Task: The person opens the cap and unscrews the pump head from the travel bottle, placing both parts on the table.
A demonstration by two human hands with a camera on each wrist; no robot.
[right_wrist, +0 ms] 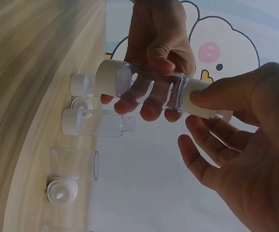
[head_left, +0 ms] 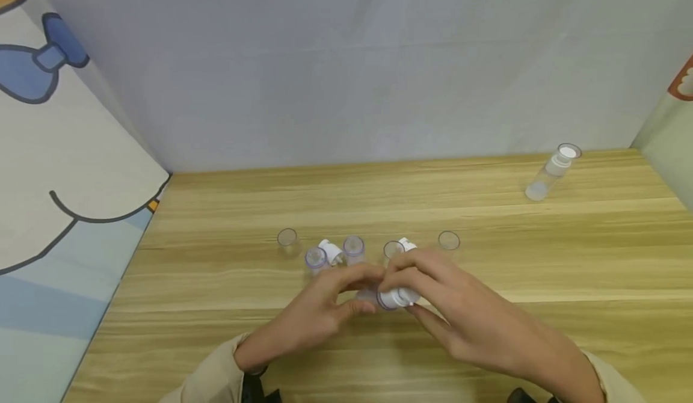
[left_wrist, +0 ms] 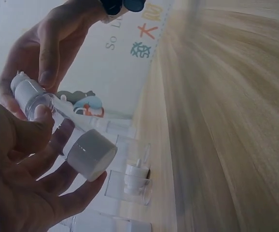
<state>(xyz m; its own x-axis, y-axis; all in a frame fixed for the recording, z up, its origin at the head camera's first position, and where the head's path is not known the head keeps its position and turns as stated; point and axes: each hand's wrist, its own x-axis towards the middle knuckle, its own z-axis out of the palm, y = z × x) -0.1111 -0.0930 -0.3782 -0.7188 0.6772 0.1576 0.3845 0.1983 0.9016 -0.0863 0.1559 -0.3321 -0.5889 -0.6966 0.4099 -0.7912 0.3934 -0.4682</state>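
Observation:
My left hand point(head_left: 319, 310) grips a clear bottle point(right_wrist: 151, 92) with a white base point(left_wrist: 92, 154), its fingers wrapped round the clear body. The bottle is held tilted above the table. With thumb and fingers my right hand point(head_left: 460, 307) pinches the white pump head point(head_left: 397, 298), which sits at the bottle's neck end. A small spout point(left_wrist: 21, 75) sticks out from the pump head. Just beyond the hands stand two clear bottles point(head_left: 316, 260) without pumps, a white pump head point(head_left: 331, 251) between them. Another pump head point(head_left: 407, 244) is partly hidden behind my right hand.
Clear cylindrical caps stand on the wooden table: one at left point(head_left: 287, 239), one in the middle point(head_left: 393, 250) and one at right point(head_left: 449, 242). A bottle with its pump and clear cap point(head_left: 548, 175) stands at the back right. A pale curtain point(head_left: 352, 90) closes off the rear edge.

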